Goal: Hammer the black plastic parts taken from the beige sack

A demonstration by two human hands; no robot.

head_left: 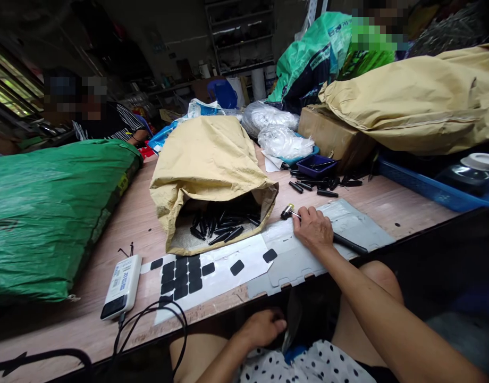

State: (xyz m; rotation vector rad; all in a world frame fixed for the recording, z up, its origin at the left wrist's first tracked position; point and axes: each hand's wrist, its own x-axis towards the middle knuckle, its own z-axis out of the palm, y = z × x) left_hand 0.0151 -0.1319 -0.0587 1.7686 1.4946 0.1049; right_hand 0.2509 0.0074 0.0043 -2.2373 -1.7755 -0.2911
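My right hand (314, 227) is closed round the thin metal shaft of a small hammer (350, 243), which lies over a grey board (276, 271). Its two-faced head, black with a yellow end, points left; the black handle runs right. Below the table edge, my left hand (264, 327) hovers over my lap with fingers curled, close to a pale, blurred sheet (294, 319). Whether the fingers grip anything is hidden. Left of the board, black rounded squares (237, 267) lie on a white sheet (220, 284). Behind them a tan sack (212, 154) opens toward me, with black tube-like pieces (224, 230) inside.
A white power bank (123, 287) with a black cable (149, 308) lies left, beside a green sack (49, 213). Loose black pieces (328, 193) surround a purple tray (317, 166). A carton (328, 133) and blue tray (423, 183) stand right. Another person (109, 119) sits far left.
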